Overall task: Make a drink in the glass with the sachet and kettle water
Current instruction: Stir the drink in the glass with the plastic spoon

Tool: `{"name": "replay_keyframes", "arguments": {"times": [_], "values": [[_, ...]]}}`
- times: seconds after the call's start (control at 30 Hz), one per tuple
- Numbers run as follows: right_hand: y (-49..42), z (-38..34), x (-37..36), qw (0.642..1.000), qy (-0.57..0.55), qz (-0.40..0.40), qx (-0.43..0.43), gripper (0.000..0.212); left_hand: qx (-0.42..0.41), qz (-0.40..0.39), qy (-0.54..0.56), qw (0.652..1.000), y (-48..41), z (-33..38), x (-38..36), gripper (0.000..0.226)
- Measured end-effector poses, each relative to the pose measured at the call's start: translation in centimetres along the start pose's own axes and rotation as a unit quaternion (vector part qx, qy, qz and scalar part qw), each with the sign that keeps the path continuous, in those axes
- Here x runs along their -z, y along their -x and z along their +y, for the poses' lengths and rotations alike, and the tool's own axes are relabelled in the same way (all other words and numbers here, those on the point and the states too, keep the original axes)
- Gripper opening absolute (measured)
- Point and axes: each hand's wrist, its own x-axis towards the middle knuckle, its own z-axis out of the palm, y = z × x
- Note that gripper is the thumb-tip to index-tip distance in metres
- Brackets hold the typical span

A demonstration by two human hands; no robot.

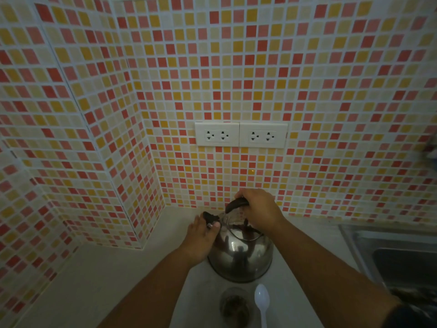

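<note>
We grip the kettle [240,254]: right hand [259,209] clenched on its handle, left hand [201,240] pinching the spout cap (seemingly opening it); next, pouring into the glass [234,306] calls for a steady tilt.

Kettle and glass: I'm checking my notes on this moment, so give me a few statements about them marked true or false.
1. The right hand grips the black handle of the kettle. True.
2. The left hand rests flat on the counter, away from the kettle. False: its fingers hold the kettle's black spout cap.
3. The glass holds dark contents. True.
4. The white spoon stands inside the glass. False: it lies on the counter beside it.
5. A cord is plugged into the wall sockets. False: all are empty.
</note>
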Motion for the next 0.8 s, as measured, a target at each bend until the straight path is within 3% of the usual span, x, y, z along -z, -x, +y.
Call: {"name": "replay_keyframes", "arguments": {"times": [0.13,0.17,0.23,0.27,0.33,0.4,0.5,0.67,0.8], "values": [[1.4,-0.7,1.4,0.994,0.084,0.031,0.06,0.047,-0.004,0.043,0.02,0.999,0.6,0.7,-0.1,0.07],[2.4,-0.9,1.7,0.993,0.064,0.073,0.06,0.045,-0.011,0.062,0.034,0.997,1.1,0.9,-0.2,0.071],[5.3,-1.0,1.7,0.991,-0.018,0.128,-0.029,0.019,-0.039,0.098,0.054,0.993,2.3,0.9,-0.5,0.07],[7.1,-0.6,1.4,0.988,-0.049,0.104,-0.104,0.003,-0.064,0.116,0.062,0.989,3.1,0.8,-0.7,0.067],[11.0,0.7,-0.1,0.973,-0.018,-0.068,-0.22,0.015,-0.113,0.145,0.074,0.98,4.8,0.5,-1.0,0.051],[14.8,1.9,-1.6,0.94,0.062,-0.237,-0.236,0.032,-0.114,0.135,0.098,0.979,6.3,0.2,-1.4,0.036],[18.2,1.8,-3.1,0.915,0.105,-0.312,-0.232,0.055,-0.032,0.056,0.202,0.977,7.8,0.1,-1.8,0.032],[21.1,0.5,-4.5,0.933,0.151,-0.242,-0.221,0.027,0.049,-0.018,0.274,0.96,9.8,-0.3,-1.9,0.049],[21.5,0.6,-3.4,0.946,0.106,-0.159,-0.262,0.028,0.061,-0.072,0.213,0.972,11.4,-0.8,-2.0,0.072]]}}
